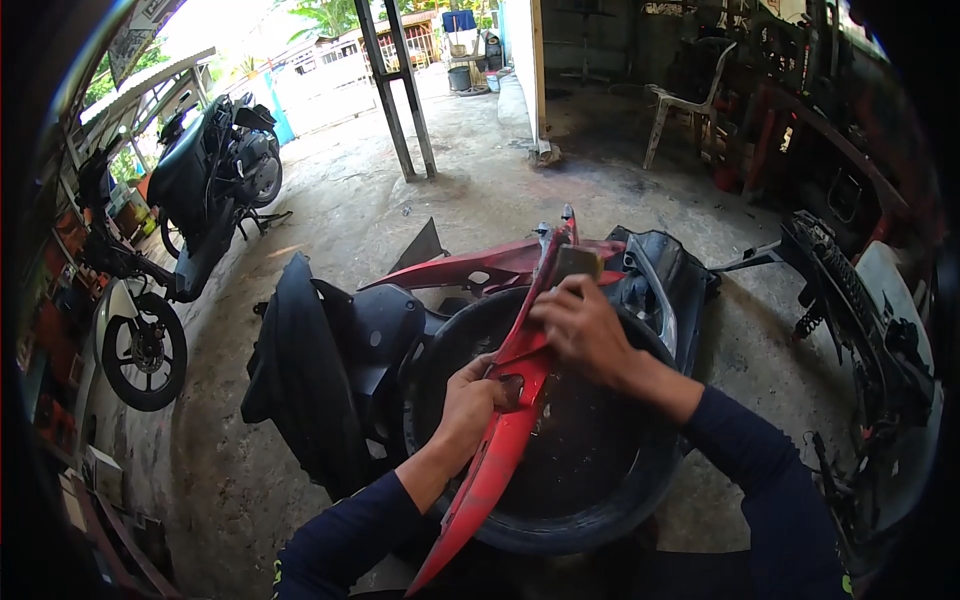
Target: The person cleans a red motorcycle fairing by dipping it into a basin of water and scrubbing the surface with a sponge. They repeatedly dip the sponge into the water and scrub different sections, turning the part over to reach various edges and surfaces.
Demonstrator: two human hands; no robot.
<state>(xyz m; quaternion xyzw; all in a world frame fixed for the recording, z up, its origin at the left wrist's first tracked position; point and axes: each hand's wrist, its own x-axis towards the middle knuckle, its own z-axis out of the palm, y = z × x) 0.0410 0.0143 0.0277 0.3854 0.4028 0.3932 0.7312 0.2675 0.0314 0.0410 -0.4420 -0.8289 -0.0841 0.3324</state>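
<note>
A long red motorcycle fairing panel [497,460] slants across a large black basin [570,535]. My left hand [467,408] is closed around the panel's middle, beside an opening in it. Against the panel's upper part, my right hand [585,330] grips a scrubbing sponge [578,262], dark with a yellowish edge. The right fingers are slightly blurred, and the panel hides part of the sponge's contact side. Dark water appears to lie in the basin below both hands. Another red fairing panel [455,268] rests just beyond the basin's far rim.
Black plastic body parts [310,370] lie left of the basin, with more dark parts [665,275] behind it on the right. A motorcycle [190,210] stands at left. Stripped vehicle parts [850,310] stand at right. Farther back are a metal post [398,95] and a plastic chair [690,100].
</note>
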